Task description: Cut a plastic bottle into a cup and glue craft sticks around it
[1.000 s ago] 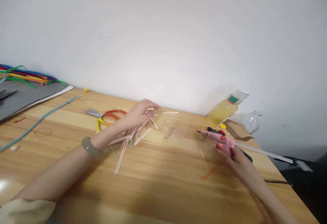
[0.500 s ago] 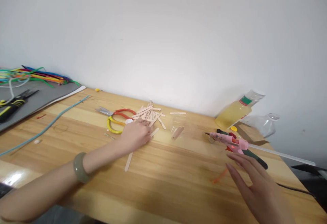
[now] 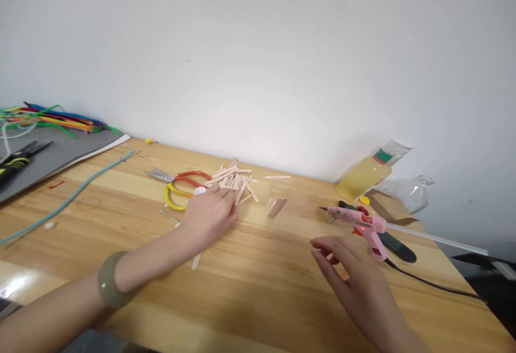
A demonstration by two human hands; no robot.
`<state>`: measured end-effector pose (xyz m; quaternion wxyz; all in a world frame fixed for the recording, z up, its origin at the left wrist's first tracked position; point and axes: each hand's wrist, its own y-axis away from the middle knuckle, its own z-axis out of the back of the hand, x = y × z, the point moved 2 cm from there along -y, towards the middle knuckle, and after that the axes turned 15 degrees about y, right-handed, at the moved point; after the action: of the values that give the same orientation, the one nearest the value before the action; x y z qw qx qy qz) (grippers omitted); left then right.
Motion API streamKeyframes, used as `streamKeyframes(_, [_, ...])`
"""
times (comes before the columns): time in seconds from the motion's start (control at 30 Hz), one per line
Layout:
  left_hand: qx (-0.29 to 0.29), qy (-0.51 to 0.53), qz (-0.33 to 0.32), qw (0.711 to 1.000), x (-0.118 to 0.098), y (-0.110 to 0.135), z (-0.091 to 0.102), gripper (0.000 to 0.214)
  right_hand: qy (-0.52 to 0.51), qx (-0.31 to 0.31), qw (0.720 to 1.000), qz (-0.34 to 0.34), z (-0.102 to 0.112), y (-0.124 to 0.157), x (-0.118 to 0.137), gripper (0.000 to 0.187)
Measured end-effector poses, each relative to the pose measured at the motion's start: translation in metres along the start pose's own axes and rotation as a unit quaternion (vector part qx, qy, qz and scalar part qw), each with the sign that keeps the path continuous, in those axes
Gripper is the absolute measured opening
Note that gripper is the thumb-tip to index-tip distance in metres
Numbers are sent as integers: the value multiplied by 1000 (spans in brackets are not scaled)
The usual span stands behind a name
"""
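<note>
My left hand (image 3: 212, 213) is at the near edge of a pile of wooden craft sticks (image 3: 236, 178). Its fingers are curled down, and what they hold, if anything, is hidden beneath them. From under that hand, one craft stick (image 3: 196, 261) pokes out towards me. My right hand (image 3: 350, 278) hovers over the table, thumb and fingers apart, with nothing in it. Just beyond it lies a pink glue gun (image 3: 363, 222) with a long clear glue stick. An orange bit shows partly behind the right hand's fingers.
Scissors (image 3: 177, 192) with red and yellow handles lie left of the pile. A clear plastic wrapper (image 3: 282, 197) is to its right. A yellow bottle (image 3: 360, 175) and clear bottle (image 3: 415, 194) stand at the back right. Pliers (image 3: 20, 165) and pipe cleaners (image 3: 60, 119) lie left.
My right hand has moved left, away from the glue gun, whose handle now shows. My left hand has stayed at the pile, its fingers shifting slightly. The view has moved a little.
</note>
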<state>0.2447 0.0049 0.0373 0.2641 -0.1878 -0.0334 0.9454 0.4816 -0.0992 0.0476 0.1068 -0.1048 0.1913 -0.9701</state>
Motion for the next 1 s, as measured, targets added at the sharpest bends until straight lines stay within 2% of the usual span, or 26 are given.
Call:
streamKeyframes(0.03, [2,27,-8,1000,-6,4,3,19,-58,28,998,-26,-2,-2,4,14])
streamKeyframes(0.13, [72,156,-104,980,-31,15,1,19,-229,92,965,-87,-12,-6,18,25])
streamKeyframes(0.23, [114,259,-148,948,-48,18,-9,20,-300,111,940,-118,-17,-11,26,20])
streamKeyframes(0.3, [127,319,-158,926,-49,13,-14,17,-283,102,946,-119,-12,-16,23,19])
streamKeyframes(0.37, [103,369,-142,913,-39,3,-13,14,-219,50,969,-102,-1,-23,14,19])
streamKeyframes(0.47, [-16,383,-71,921,-15,-20,-4,17,-79,-57,994,-49,17,-37,-4,19])
streamKeyframes(0.53, [-73,341,-112,930,-7,-35,2,20,-22,-70,997,-2,18,-46,-12,19])
streamKeyframes(0.57, [-83,329,-147,929,-7,-42,2,28,-6,-63,998,20,15,-50,-14,18])
streamKeyframes(0.67, [-30,317,-204,926,-13,-57,-5,52,29,-48,997,46,3,-57,-16,16])
streamKeyframes(0.77, [49,286,-217,932,-20,-63,-20,57,46,-57,997,34,-3,-61,-12,8])
streamKeyframes(0.87, [82,239,-249,935,-21,-66,-31,49,30,-66,996,45,-5,-65,-9,12])
streamKeyframes(1.0, [107,218,-295,924,-19,-69,-35,22,16,-88,991,96,-9,-69,-8,9])
